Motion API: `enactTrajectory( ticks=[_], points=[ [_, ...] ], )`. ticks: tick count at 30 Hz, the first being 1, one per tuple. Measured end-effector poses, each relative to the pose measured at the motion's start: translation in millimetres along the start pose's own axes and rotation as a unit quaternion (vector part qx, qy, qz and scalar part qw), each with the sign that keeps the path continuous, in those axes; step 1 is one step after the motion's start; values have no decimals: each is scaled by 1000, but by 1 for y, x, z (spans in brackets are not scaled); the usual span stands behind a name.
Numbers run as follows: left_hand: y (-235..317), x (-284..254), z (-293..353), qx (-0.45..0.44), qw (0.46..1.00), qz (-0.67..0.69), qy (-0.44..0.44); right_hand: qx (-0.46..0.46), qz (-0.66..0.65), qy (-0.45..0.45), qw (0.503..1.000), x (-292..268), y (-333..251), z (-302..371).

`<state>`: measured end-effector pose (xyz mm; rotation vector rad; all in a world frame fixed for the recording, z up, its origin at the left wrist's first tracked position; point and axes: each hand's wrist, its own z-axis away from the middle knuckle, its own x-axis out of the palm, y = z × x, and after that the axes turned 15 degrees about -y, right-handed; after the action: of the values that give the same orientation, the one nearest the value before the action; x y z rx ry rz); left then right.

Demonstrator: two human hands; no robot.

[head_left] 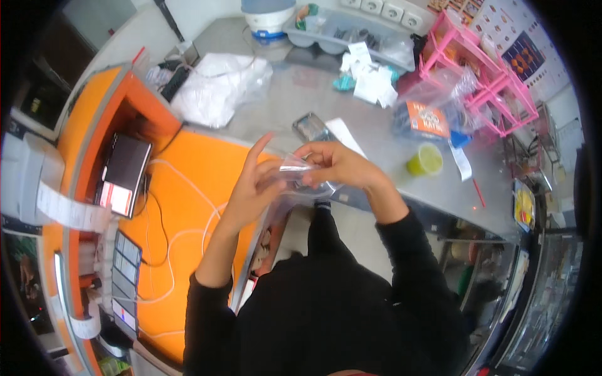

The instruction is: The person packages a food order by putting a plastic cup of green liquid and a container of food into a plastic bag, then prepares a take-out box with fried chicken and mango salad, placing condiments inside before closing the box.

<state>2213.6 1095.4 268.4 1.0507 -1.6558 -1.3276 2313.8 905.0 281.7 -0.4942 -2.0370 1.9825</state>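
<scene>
A small transparent plastic bag is held up between my two hands, over the gap by the counter's front edge. My left hand has its thumb and bent fingers on the bag's left side, while its index finger points up and away. On the other side, my right hand pinches the bag between thumb and curled fingers. Whether anything lies inside the bag I cannot make out. Just beyond the hands, a dark phone lies on the metal counter beside a white paper strip.
A cup of green drink stands to the right. Crumpled receipts, a grey tray and a pink rack are farther back. White plastic bags lie back left. The orange desk carries cables, a tablet and a receipt printer.
</scene>
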Motion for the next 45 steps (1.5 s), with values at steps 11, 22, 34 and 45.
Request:
enactTrajectory(
  ticks=[11,22,34,45],
  points=[
    [-237,83,216,-535,830,77,-141,145,254,63,954,107,65,117],
    [-225,56,188,-525,747,184,-363,154,280,154,935,86,-18,132],
    [39,112,-34,259,905,-326,-87,-228,398,125,880,53,-94,139],
    [58,168,26,150,841,-461,241,-188,284,3,940,33,-93,101]
  ],
)
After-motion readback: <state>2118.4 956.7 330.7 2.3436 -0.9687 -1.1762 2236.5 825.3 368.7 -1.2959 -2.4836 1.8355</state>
